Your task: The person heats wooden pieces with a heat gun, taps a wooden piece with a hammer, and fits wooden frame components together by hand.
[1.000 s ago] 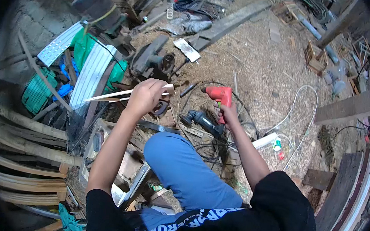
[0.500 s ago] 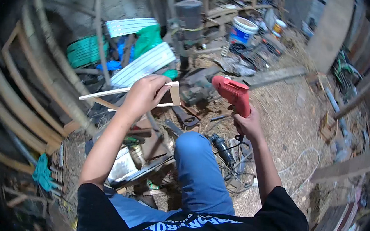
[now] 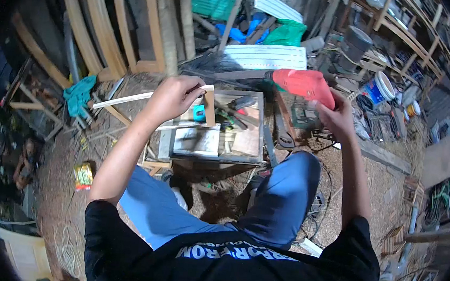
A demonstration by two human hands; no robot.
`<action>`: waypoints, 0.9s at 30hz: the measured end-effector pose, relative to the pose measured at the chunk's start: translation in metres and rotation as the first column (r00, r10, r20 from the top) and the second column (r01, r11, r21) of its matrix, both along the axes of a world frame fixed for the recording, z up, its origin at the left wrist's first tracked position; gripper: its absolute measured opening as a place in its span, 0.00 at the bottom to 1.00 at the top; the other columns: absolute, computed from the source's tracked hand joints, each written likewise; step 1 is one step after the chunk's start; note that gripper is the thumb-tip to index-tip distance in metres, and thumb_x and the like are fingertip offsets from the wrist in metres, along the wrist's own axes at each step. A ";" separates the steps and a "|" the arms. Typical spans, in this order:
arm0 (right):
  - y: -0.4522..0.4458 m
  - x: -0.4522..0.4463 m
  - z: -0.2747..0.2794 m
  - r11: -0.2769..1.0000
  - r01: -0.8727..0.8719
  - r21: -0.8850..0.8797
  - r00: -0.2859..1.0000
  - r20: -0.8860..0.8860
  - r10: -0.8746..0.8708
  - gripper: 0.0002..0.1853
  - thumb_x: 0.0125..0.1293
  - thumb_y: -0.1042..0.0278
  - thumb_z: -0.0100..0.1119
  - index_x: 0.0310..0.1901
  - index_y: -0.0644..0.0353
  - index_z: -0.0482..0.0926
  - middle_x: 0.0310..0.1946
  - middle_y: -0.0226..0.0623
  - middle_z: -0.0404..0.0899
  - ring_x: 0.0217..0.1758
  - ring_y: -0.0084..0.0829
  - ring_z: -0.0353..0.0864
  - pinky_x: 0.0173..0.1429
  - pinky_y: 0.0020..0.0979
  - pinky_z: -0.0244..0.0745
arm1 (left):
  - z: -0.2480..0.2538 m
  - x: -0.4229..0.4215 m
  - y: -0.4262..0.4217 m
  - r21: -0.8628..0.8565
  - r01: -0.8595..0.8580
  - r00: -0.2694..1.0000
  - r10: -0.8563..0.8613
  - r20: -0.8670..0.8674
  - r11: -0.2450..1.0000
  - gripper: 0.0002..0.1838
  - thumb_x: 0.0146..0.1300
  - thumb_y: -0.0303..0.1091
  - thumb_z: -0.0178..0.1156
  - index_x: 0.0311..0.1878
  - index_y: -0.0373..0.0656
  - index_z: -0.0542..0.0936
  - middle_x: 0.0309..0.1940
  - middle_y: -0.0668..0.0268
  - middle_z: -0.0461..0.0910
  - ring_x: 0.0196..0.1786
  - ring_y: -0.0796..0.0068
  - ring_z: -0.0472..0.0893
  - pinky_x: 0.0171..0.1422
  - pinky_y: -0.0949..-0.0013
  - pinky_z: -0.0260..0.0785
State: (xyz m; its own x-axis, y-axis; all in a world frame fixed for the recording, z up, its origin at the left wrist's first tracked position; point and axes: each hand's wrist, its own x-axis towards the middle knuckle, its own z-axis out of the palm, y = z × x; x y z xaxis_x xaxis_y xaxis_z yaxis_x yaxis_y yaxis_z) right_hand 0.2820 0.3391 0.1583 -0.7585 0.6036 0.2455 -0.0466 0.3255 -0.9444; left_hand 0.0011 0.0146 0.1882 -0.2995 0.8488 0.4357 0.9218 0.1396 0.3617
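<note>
Holding red drill (image 3: 302, 84) in right hand (image 3: 338, 117), pointing roughly toward wooden frame (image 3: 209, 107); gripping frame in left hand (image 3: 172, 97), left of drill, apart, stretching lengthwise away.

Your left hand (image 3: 174, 96) pinches a narrow wooden frame (image 3: 209, 107) above a cluttered shallow box (image 3: 261, 138); your right hand (image 3: 336, 118) grips a red power drill (image 3: 302, 84), nose pointing left. A handsaw (image 3: 280, 125) lies beside the box.
</note>
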 end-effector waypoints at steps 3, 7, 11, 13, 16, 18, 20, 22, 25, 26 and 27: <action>-0.007 -0.029 0.013 0.996 -0.062 0.069 0.998 -0.009 0.063 0.26 0.64 0.67 0.77 0.62 0.66 0.82 0.35 0.21 0.82 0.28 0.10 0.71 0.30 0.19 0.64 | -0.016 -0.008 -0.028 -0.004 -0.055 0.998 0.055 0.006 0.998 0.10 0.71 0.35 0.65 0.43 0.36 0.84 0.33 0.48 0.84 0.38 0.44 0.84 0.42 0.50 0.75; -0.043 -0.047 0.053 0.993 -0.111 0.035 0.994 0.022 0.110 0.24 0.64 0.68 0.76 0.60 0.67 0.82 0.31 0.22 0.81 0.24 0.12 0.72 0.26 0.21 0.64 | -0.030 -0.014 -0.047 0.018 -0.057 0.998 0.056 0.038 0.998 0.11 0.71 0.34 0.65 0.48 0.36 0.86 0.35 0.49 0.85 0.34 0.52 0.86 0.40 0.57 0.76; -0.063 -0.059 0.073 0.995 -0.097 0.004 0.993 0.069 0.097 0.23 0.65 0.68 0.75 0.59 0.66 0.82 0.29 0.24 0.81 0.21 0.13 0.72 0.23 0.21 0.63 | -0.048 -0.030 -0.049 -0.030 -0.069 0.997 0.070 0.043 0.997 0.10 0.69 0.33 0.67 0.46 0.35 0.85 0.32 0.49 0.84 0.33 0.52 0.86 0.39 0.57 0.76; -0.074 -0.060 0.083 0.991 -0.131 -0.026 0.988 0.075 0.132 0.22 0.66 0.68 0.74 0.59 0.66 0.81 0.29 0.25 0.80 0.21 0.12 0.72 0.22 0.21 0.62 | -0.051 -0.032 -0.046 -0.002 -0.024 0.999 0.024 0.030 1.000 0.08 0.68 0.31 0.67 0.43 0.35 0.84 0.33 0.49 0.84 0.36 0.48 0.85 0.41 0.54 0.76; -0.083 -0.061 0.089 0.986 -0.158 -0.058 0.985 0.057 0.161 0.22 0.68 0.67 0.73 0.60 0.66 0.80 0.30 0.25 0.81 0.21 0.12 0.71 0.22 0.20 0.61 | -0.063 -0.044 -0.042 -0.032 0.001 1.000 0.000 0.014 0.999 0.07 0.68 0.30 0.67 0.41 0.35 0.84 0.35 0.48 0.84 0.40 0.42 0.84 0.44 0.51 0.76; -0.089 -0.056 0.100 0.976 -0.199 -0.083 0.973 0.102 0.207 0.23 0.68 0.66 0.73 0.61 0.66 0.80 0.31 0.25 0.82 0.21 0.12 0.71 0.23 0.19 0.61 | -0.072 -0.050 -0.042 -0.040 0.007 1.000 -0.006 0.025 0.999 0.08 0.67 0.30 0.67 0.41 0.35 0.84 0.35 0.48 0.84 0.40 0.42 0.84 0.44 0.50 0.76; -0.094 -0.055 0.105 0.972 -0.211 -0.100 0.965 0.138 0.224 0.24 0.69 0.65 0.73 0.62 0.65 0.80 0.32 0.25 0.83 0.21 0.11 0.71 0.23 0.19 0.60 | -0.078 -0.056 -0.040 -0.052 0.015 0.999 -0.013 0.030 0.999 0.08 0.68 0.31 0.67 0.41 0.34 0.84 0.36 0.48 0.85 0.41 0.42 0.84 0.46 0.50 0.77; -0.099 -0.056 0.110 0.974 -0.199 -0.107 0.962 0.169 0.215 0.24 0.69 0.64 0.74 0.62 0.65 0.79 0.33 0.26 0.84 0.21 0.11 0.70 0.23 0.19 0.60 | -0.076 -0.055 -0.039 -0.062 0.017 0.998 -0.013 0.054 0.998 0.08 0.68 0.31 0.66 0.42 0.34 0.84 0.36 0.48 0.85 0.42 0.43 0.84 0.46 0.50 0.77; -0.101 -0.059 0.121 0.952 -0.276 -0.130 0.922 0.246 0.300 0.24 0.70 0.63 0.73 0.63 0.64 0.80 0.34 0.27 0.85 0.22 0.10 0.70 0.23 0.19 0.60 | -0.078 -0.056 -0.035 -0.044 0.022 0.998 -0.019 0.054 0.999 0.08 0.68 0.31 0.66 0.44 0.35 0.84 0.36 0.48 0.85 0.42 0.43 0.84 0.47 0.50 0.76; -0.100 -0.060 0.124 0.944 -0.306 -0.126 0.902 0.278 0.329 0.22 0.71 0.63 0.73 0.61 0.64 0.80 0.35 0.27 0.85 0.22 0.11 0.70 0.23 0.20 0.61 | -0.081 -0.056 -0.034 -0.030 0.026 0.997 -0.024 0.069 0.999 0.08 0.68 0.31 0.66 0.44 0.35 0.84 0.36 0.49 0.85 0.42 0.43 0.85 0.47 0.50 0.76; -0.102 -0.063 0.126 0.945 -0.306 -0.114 0.900 0.290 0.326 0.22 0.71 0.62 0.73 0.60 0.65 0.80 0.32 0.26 0.83 0.21 0.11 0.70 0.22 0.20 0.60 | -0.082 -0.055 -0.033 -0.017 0.032 0.996 -0.030 0.087 0.999 0.08 0.68 0.31 0.66 0.44 0.35 0.84 0.36 0.49 0.85 0.42 0.44 0.85 0.47 0.50 0.76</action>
State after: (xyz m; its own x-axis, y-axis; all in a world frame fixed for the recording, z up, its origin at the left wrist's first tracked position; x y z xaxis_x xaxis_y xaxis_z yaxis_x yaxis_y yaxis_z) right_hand 0.2195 0.2367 0.2843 -0.9435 0.3267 -0.0552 0.1523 0.2795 -0.9480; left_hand -0.0540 -0.0186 0.1057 -0.3089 0.8658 0.3935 0.8910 0.1188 0.4382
